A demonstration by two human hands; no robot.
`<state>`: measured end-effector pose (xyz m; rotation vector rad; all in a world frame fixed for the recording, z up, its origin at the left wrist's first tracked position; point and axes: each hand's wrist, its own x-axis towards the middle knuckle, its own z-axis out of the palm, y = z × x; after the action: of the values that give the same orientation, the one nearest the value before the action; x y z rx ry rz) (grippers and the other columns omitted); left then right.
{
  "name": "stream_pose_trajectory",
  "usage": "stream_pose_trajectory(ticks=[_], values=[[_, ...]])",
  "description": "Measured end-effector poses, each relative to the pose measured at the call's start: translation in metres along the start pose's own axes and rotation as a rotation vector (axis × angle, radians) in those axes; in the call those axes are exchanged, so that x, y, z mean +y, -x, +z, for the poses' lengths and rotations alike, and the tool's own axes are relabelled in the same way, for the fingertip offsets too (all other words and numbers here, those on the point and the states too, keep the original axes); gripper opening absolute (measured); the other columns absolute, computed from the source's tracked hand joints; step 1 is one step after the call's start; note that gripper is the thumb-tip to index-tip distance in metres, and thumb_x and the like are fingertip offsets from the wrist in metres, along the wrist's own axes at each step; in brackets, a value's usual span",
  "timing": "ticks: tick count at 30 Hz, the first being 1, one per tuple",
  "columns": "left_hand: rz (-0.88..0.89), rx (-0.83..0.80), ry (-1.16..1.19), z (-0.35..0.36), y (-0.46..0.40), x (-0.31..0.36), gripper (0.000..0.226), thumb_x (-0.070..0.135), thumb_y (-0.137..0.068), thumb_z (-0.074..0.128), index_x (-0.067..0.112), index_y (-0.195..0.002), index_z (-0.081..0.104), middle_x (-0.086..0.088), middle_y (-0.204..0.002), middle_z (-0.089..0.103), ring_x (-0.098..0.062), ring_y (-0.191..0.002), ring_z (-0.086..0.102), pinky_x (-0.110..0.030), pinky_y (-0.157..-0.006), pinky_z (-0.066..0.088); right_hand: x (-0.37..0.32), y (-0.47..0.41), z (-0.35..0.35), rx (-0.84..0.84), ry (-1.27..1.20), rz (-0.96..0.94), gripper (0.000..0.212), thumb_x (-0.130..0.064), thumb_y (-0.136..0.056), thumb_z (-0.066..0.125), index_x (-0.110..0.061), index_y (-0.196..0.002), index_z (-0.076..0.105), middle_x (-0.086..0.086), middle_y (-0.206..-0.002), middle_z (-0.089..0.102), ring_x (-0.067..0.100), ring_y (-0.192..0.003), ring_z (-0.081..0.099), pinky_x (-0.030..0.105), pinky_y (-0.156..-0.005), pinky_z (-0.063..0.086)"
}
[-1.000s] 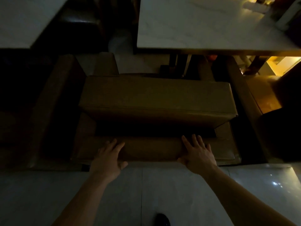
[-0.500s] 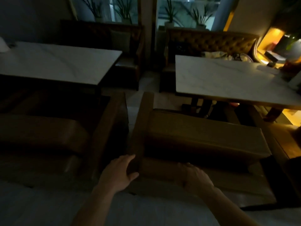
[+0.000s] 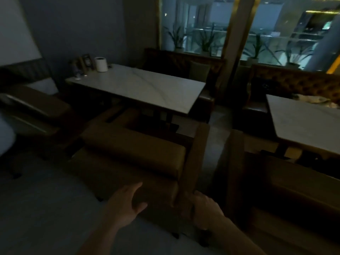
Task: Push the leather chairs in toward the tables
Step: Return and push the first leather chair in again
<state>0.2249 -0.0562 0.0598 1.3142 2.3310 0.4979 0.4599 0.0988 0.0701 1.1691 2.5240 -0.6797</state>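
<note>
A brown leather chair [image 3: 132, 150] stands in the middle of the dim view, facing a white marble table [image 3: 139, 87]. Its seat front lies just under the table's near edge. My left hand [image 3: 127, 205] reaches to the top of the chair's backrest with fingers straight and thumb spread. My right hand [image 3: 202, 210] is at the rear end of the chair's right armrest [image 3: 195, 159], and its fingers look curled round that corner. A second leather chair [image 3: 294, 183] stands to the right, in front of another marble table [image 3: 303, 122].
A narrow floor gap [image 3: 213, 144] separates the two chairs. Another dark chair [image 3: 36, 111] sits at the far left. A white cylinder [image 3: 101, 64] and small items stand on the left table's far end. Padded benches [image 3: 184, 65] line the window wall behind the tables.
My view has swung left from the right-hand chair to the left-hand one. Both hands left the right chair's back and moved to the left chair's back and right armrest.
</note>
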Motion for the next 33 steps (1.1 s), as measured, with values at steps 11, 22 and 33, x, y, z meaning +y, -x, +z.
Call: stream_pose_trajectory(ticks=[11,22,33], values=[[-0.171,0.097,-0.022,-0.052,-0.079,-0.206,0.079,0.053,-0.083,0.068,0.038,-0.149,0.028,0.004,-0.15,0.041,-0.019,-0.133,0.042,-0.036,-0.108,0.037,-0.153,-0.186,0.064,0.122,0.08,0.023,0.08,-0.067,-0.088,0.042,-0.035,-0.154,0.011,0.01,-0.164,0.009,0.03,-0.15,0.007,0.047,-0.121,0.013],[0.061,-0.072,-0.195,-0.075,-0.244,-0.306,0.083,0.053,-0.085,0.067,0.036,-0.153,0.022,0.0,-0.162,0.019,-0.026,-0.149,0.01,-0.045,-0.118,0.013,-0.174,-0.264,0.119,0.119,0.123,0.292,0.093,-0.076,-0.085,0.038,-0.036,-0.154,-0.011,0.018,-0.163,-0.01,0.04,-0.149,-0.007,0.056,-0.121,0.005],[0.253,-0.086,-0.333,-0.052,-0.274,-0.342,0.079,0.056,-0.087,0.06,0.036,-0.153,0.023,-0.004,-0.163,0.017,-0.028,-0.149,0.008,-0.049,-0.118,0.022,-0.184,-0.265,0.154,0.306,0.149,0.362,0.082,-0.053,-0.092,0.05,-0.025,-0.157,0.007,0.024,-0.159,0.021,0.043,-0.148,0.013,0.06,-0.119,0.015]])
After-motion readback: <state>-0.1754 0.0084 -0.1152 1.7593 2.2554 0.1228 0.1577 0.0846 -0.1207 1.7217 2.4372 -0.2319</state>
